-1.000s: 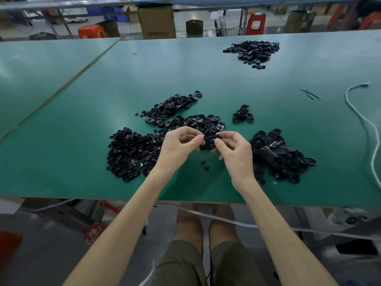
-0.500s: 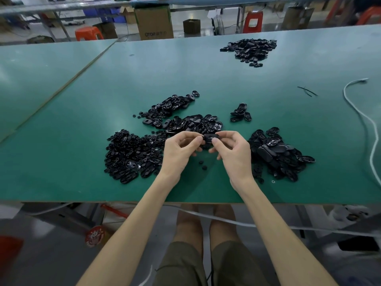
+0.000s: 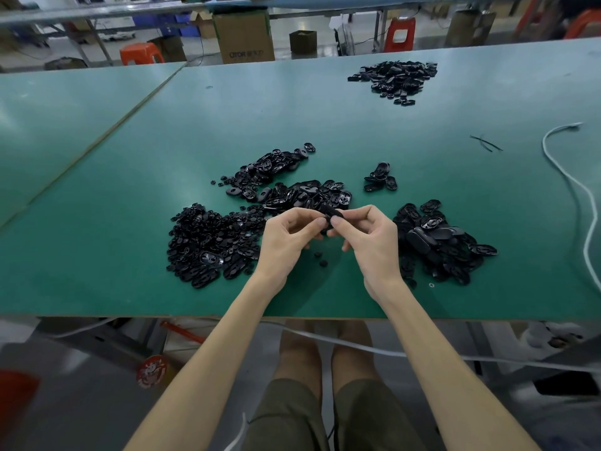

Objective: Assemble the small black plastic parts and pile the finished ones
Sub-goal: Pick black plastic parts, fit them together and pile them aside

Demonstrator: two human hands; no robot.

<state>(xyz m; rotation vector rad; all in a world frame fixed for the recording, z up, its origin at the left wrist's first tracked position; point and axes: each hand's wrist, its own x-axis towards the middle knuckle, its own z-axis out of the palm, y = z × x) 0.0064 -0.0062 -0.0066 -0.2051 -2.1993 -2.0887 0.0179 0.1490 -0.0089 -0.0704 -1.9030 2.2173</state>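
My left hand (image 3: 286,240) and my right hand (image 3: 374,240) meet above the green table (image 3: 113,222), both pinching one small black plastic part (image 3: 330,213) between thumbs and fingertips. A heap of small black pieces (image 3: 208,242) lies to the left of my hands. Oval black shells (image 3: 305,195) are spread just behind them. To the right sits a pile of larger oval parts (image 3: 435,242). Two tiny black bits (image 3: 320,258) lie on the table under my hands.
A small cluster of oval parts (image 3: 380,179) lies behind the right pile, and another heap (image 3: 395,78) sits far back. A white cable (image 3: 582,196) runs along the right side. Thin black strips (image 3: 486,143) lie nearby. Cardboard boxes (image 3: 242,35) and stools stand beyond the table.
Both hands stayed together over the same spot, working the black part between the fingertips; the part has turned slightly. The piles have not moved.
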